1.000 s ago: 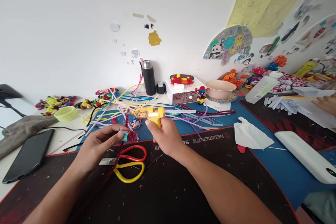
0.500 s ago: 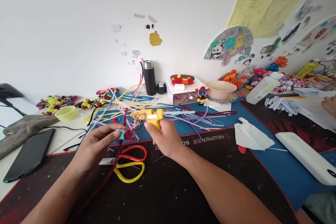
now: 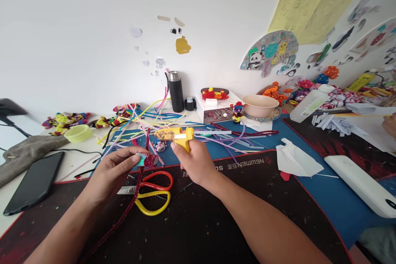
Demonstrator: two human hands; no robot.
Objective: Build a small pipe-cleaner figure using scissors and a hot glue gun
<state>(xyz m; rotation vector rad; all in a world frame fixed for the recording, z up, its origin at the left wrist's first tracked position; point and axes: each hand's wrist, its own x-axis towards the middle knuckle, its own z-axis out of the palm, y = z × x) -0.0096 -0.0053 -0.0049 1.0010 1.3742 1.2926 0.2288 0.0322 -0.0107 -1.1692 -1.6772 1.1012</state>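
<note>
Yellow glue gun sits in the right hand, grip wrapped round it, near a dark-red pipe cleaner; the left hand, grip pinched, holds a small teal-and-red piece; scissors lie on the black mat.

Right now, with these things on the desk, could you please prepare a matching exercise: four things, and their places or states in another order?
1. yellow glue gun
2. teal and dark red piece
3. scissors
4. flask

A. one red handle, one yellow
B. in the left hand
C. standing upright
D. in the right hand

Pairs: 1-D, 2-B, 3-A, 4-C
</note>
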